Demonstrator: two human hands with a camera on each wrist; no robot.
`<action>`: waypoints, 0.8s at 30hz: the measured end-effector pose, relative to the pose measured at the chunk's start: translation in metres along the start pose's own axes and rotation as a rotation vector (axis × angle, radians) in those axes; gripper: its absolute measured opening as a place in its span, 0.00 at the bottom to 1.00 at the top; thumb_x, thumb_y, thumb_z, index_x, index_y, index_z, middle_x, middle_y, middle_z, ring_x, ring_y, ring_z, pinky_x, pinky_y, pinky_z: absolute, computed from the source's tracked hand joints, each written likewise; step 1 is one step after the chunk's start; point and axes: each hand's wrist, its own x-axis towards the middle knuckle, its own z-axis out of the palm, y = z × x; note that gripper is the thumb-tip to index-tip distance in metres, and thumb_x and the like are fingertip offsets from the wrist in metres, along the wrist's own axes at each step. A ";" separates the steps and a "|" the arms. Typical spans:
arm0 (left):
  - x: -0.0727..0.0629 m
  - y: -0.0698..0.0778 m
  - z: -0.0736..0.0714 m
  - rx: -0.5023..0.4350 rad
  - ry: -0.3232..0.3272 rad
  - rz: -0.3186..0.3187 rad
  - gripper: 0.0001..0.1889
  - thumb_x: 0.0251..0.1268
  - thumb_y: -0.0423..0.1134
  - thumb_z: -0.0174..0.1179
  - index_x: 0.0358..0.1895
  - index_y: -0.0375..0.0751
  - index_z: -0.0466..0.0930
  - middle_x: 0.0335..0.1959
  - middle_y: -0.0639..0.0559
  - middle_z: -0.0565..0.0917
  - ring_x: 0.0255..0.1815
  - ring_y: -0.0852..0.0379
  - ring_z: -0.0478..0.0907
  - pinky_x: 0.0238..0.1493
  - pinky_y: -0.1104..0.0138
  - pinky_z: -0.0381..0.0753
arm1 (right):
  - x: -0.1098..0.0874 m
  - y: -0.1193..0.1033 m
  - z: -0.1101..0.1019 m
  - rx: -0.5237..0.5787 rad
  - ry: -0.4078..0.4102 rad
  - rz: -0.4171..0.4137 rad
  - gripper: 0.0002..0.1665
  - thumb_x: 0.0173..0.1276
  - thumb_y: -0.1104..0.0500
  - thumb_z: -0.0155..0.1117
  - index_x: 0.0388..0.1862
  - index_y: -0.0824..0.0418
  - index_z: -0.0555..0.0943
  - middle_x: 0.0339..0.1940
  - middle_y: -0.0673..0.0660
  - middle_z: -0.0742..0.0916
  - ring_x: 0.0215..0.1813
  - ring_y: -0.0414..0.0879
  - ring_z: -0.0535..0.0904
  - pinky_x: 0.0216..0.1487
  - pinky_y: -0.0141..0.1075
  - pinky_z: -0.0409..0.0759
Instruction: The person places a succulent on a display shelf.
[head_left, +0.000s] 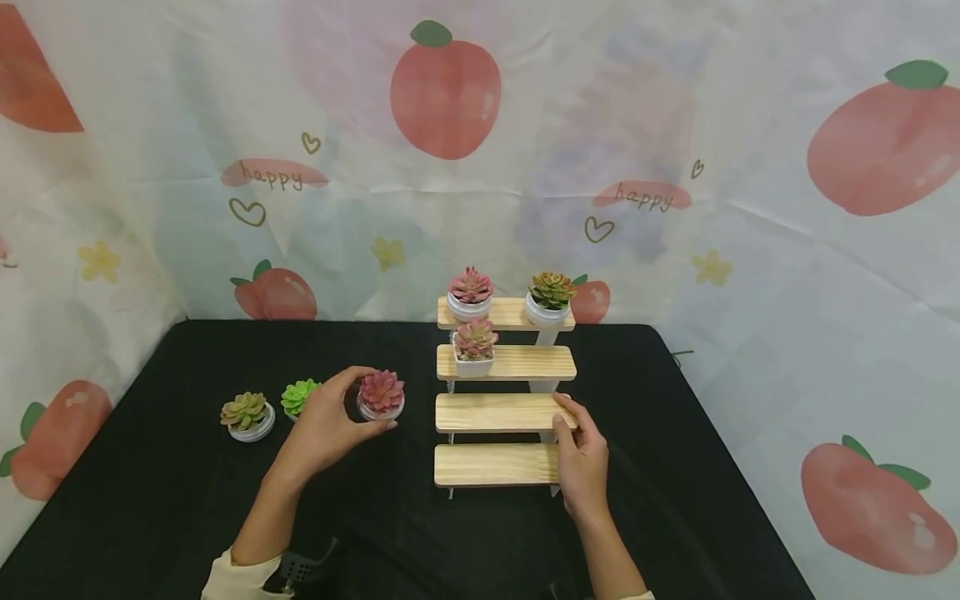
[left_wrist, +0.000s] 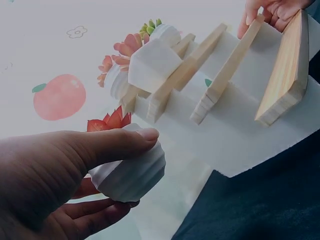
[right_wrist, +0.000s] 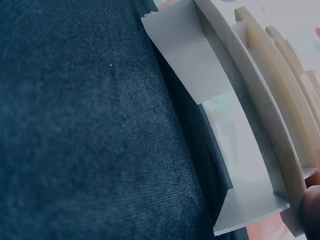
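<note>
My left hand [head_left: 322, 429] holds a pink succulent [head_left: 382, 392] in a round white pot, thumb on one side and fingers on the other. In the left wrist view its ribbed white pot [left_wrist: 132, 172] appears lifted off the table. My right hand [head_left: 583, 458] grips the right end of the third board of a wooden tiered stand [head_left: 498, 412]. On the top board stand a pink succulent [head_left: 470, 293] at left and a green-orange succulent [head_left: 551, 298] at right. A pink succulent in a square pot [head_left: 475, 348] sits at the left of the second board.
Left of my left hand, a yellow-green succulent [head_left: 247, 415] stands in a white pot on the black tablecloth [head_left: 150, 500]. Beside it a bright green succulent [head_left: 298, 396] is partly hidden by that hand. Behind hangs a fruit-print cloth [head_left: 525, 167].
</note>
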 end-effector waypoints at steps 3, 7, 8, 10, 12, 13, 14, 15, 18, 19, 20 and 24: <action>0.000 0.002 0.000 -0.003 0.002 0.000 0.37 0.47 0.39 0.85 0.62 0.35 0.79 0.52 0.43 0.84 0.51 0.45 0.82 0.54 0.43 0.81 | 0.003 0.013 -0.001 0.014 0.005 0.001 0.20 0.80 0.69 0.55 0.66 0.64 0.81 0.70 0.61 0.78 0.69 0.49 0.73 0.59 0.22 0.71; 0.001 0.005 0.002 -0.039 0.005 -0.019 0.37 0.47 0.40 0.85 0.63 0.38 0.78 0.52 0.44 0.85 0.50 0.46 0.83 0.53 0.45 0.82 | 0.004 0.018 -0.002 0.028 -0.004 -0.012 0.19 0.80 0.67 0.56 0.66 0.62 0.81 0.71 0.60 0.77 0.72 0.48 0.71 0.62 0.23 0.70; 0.002 0.006 0.002 -0.050 0.008 -0.024 0.38 0.47 0.40 0.85 0.63 0.38 0.77 0.52 0.44 0.85 0.50 0.46 0.83 0.53 0.46 0.83 | 0.004 0.019 -0.002 0.031 -0.004 -0.014 0.19 0.80 0.67 0.56 0.66 0.62 0.81 0.71 0.60 0.78 0.72 0.48 0.71 0.62 0.23 0.70; 0.003 0.007 0.002 -0.066 0.017 -0.031 0.38 0.48 0.40 0.85 0.64 0.39 0.76 0.52 0.44 0.84 0.52 0.45 0.83 0.55 0.46 0.82 | 0.005 0.019 -0.002 0.032 -0.007 -0.017 0.19 0.80 0.67 0.56 0.66 0.63 0.81 0.71 0.60 0.78 0.72 0.48 0.71 0.63 0.23 0.69; 0.003 0.009 0.002 -0.075 0.028 -0.035 0.38 0.49 0.41 0.84 0.64 0.38 0.75 0.53 0.43 0.84 0.54 0.44 0.82 0.57 0.46 0.81 | 0.005 0.019 -0.002 0.032 -0.006 -0.014 0.19 0.80 0.68 0.56 0.66 0.64 0.81 0.71 0.60 0.77 0.72 0.49 0.71 0.63 0.23 0.69; 0.003 0.010 0.002 -0.074 0.032 -0.035 0.38 0.49 0.41 0.84 0.63 0.38 0.75 0.52 0.42 0.84 0.54 0.44 0.82 0.57 0.46 0.81 | 0.005 0.019 -0.001 0.030 -0.005 -0.012 0.19 0.80 0.68 0.56 0.66 0.64 0.80 0.71 0.60 0.77 0.72 0.49 0.71 0.63 0.23 0.69; 0.004 0.011 0.002 -0.074 0.035 -0.033 0.38 0.48 0.41 0.85 0.63 0.38 0.75 0.52 0.42 0.84 0.54 0.43 0.82 0.57 0.46 0.81 | 0.005 0.019 -0.001 0.029 -0.006 -0.010 0.19 0.80 0.68 0.55 0.67 0.65 0.80 0.71 0.61 0.77 0.72 0.49 0.70 0.63 0.23 0.69; 0.004 0.013 0.002 -0.072 0.037 -0.030 0.38 0.48 0.41 0.85 0.62 0.37 0.76 0.52 0.43 0.84 0.54 0.44 0.82 0.57 0.47 0.81 | 0.005 0.019 -0.002 0.027 -0.007 -0.010 0.20 0.80 0.68 0.55 0.67 0.65 0.80 0.72 0.61 0.77 0.73 0.49 0.70 0.64 0.23 0.69; 0.004 0.018 0.003 -0.071 0.036 -0.009 0.37 0.46 0.41 0.85 0.61 0.38 0.77 0.51 0.44 0.85 0.52 0.45 0.83 0.55 0.48 0.82 | 0.005 0.019 -0.002 0.028 -0.005 -0.011 0.19 0.80 0.68 0.55 0.66 0.64 0.80 0.72 0.62 0.77 0.72 0.49 0.70 0.64 0.23 0.69; 0.004 0.020 0.003 -0.077 0.033 0.000 0.37 0.46 0.40 0.86 0.61 0.38 0.77 0.50 0.45 0.85 0.52 0.46 0.83 0.55 0.48 0.83 | 0.005 0.019 -0.002 0.031 -0.006 -0.013 0.19 0.80 0.68 0.55 0.66 0.64 0.80 0.72 0.63 0.77 0.72 0.49 0.70 0.63 0.23 0.69; 0.003 0.022 0.003 -0.083 0.032 0.008 0.37 0.45 0.40 0.86 0.61 0.38 0.78 0.50 0.45 0.85 0.51 0.46 0.83 0.55 0.48 0.83 | 0.005 0.019 -0.002 0.034 -0.007 -0.015 0.19 0.80 0.68 0.55 0.66 0.65 0.80 0.72 0.64 0.76 0.72 0.49 0.70 0.64 0.23 0.69; 0.003 0.027 0.007 -0.099 0.030 0.026 0.37 0.45 0.40 0.86 0.60 0.39 0.78 0.50 0.47 0.86 0.51 0.47 0.84 0.54 0.49 0.83 | 0.004 0.018 -0.002 0.040 -0.011 -0.018 0.19 0.81 0.68 0.55 0.66 0.64 0.80 0.72 0.64 0.77 0.73 0.49 0.70 0.64 0.23 0.68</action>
